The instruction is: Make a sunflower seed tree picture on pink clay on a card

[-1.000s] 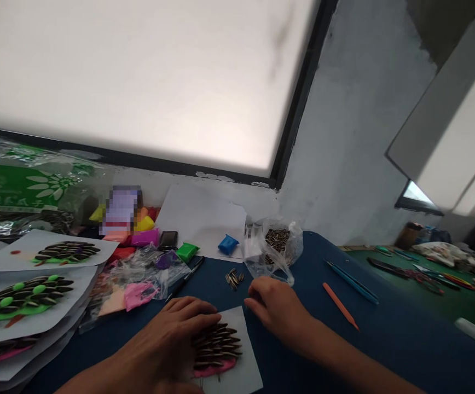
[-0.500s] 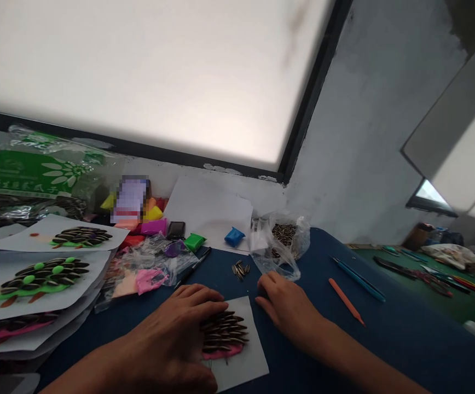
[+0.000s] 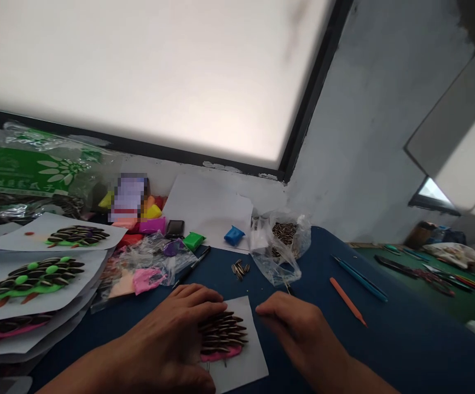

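Observation:
My left hand [image 3: 172, 339] lies over the left side of a white paper card [image 3: 243, 372], fingers stretched out and the thumb apart near the bottom. Rows of striped sunflower seeds [image 3: 225, 331] stand on pink clay [image 3: 223, 354] on that card, partly hidden by the hand. To the right of the card, my right hand [image 3: 299, 328] is closed with thumb and index finger together. A small dark tip shows behind its knuckles, but I cannot make out what the fingers hold. A few loose seeds [image 3: 241, 269] lie on the blue table beyond the card.
An open plastic bag of seeds [image 3: 284, 235] stands at the back. Clay packets, blue [image 3: 234, 236] and green [image 3: 193, 241], lie nearby. At left is a stack of seed pictures [image 3: 36, 279]. An orange tool [image 3: 348, 301] and a blue pen [image 3: 360, 279] lie at right.
My right hand has drawn back from near the plastic bag toward me, its fingers now pinched together. My left hand and the card have stayed nearly in place.

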Tool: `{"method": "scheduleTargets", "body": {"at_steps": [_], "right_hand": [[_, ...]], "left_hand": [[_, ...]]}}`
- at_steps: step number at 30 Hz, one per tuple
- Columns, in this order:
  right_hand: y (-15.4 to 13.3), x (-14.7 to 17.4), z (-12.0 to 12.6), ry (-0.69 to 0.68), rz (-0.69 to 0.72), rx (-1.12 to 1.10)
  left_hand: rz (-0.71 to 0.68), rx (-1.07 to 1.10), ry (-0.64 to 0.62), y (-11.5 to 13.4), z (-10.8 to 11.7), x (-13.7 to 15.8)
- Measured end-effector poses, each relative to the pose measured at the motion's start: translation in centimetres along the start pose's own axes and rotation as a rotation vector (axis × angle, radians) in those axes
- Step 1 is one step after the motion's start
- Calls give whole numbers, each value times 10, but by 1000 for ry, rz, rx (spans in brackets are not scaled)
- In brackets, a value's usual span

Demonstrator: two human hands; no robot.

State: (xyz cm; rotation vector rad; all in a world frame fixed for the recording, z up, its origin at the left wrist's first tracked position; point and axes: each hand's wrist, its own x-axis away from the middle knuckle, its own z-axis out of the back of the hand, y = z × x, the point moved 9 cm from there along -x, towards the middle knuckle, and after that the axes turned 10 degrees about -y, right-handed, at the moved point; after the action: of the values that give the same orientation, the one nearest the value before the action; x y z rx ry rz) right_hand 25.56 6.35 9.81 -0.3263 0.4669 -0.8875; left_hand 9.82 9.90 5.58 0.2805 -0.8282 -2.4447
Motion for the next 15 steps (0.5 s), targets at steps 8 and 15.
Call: {"method": "scheduleTargets", "body": {"at_steps": [8,15], "right_hand": [[-28,15,-27,20,136,141],[-32,12,-30,116,165,204]], "left_hand": [[-15,-4,-11,-1,-1,-1],[-36,-7,-1,2,0,-1]]}}
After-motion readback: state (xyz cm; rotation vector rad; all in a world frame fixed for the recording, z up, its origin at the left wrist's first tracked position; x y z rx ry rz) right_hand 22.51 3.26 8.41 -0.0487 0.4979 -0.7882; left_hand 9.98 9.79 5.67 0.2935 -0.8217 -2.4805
